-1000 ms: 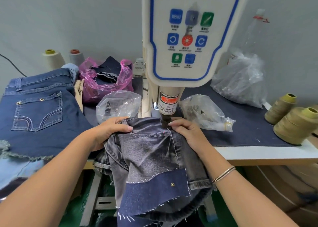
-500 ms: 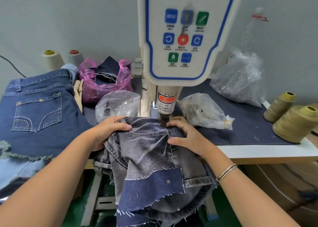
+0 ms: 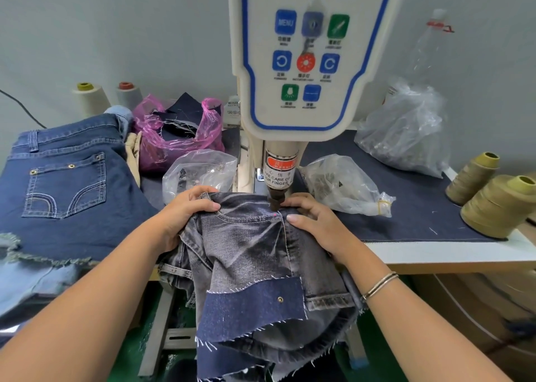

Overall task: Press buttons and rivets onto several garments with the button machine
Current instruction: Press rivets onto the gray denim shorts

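Observation:
A grey denim garment (image 3: 249, 245) with a dark blue patch (image 3: 255, 309) lies under the button machine (image 3: 304, 62). The machine's punch head (image 3: 277, 200) stands just above the pocket corner, where a small red light dot shows. My left hand (image 3: 185, 210) grips the garment's bunched left edge. My right hand (image 3: 313, 222) holds the fabric just right of the punch, fingers curled over the fold and thumb flat on top. One metal rivet (image 3: 280, 299) sits in the blue patch.
Blue denim shorts (image 3: 69, 187) lie on the left. A pink bag (image 3: 177, 132) and three clear plastic bags (image 3: 200, 170) (image 3: 342, 184) (image 3: 406, 132) surround the machine. Thread cones (image 3: 499, 204) stand at the right table edge, two more (image 3: 90, 97) at the back left.
My right hand slid a little back from the punch and its thumb now lies on the pocket seam. The garment shifted slightly; my left hand kept its grip.

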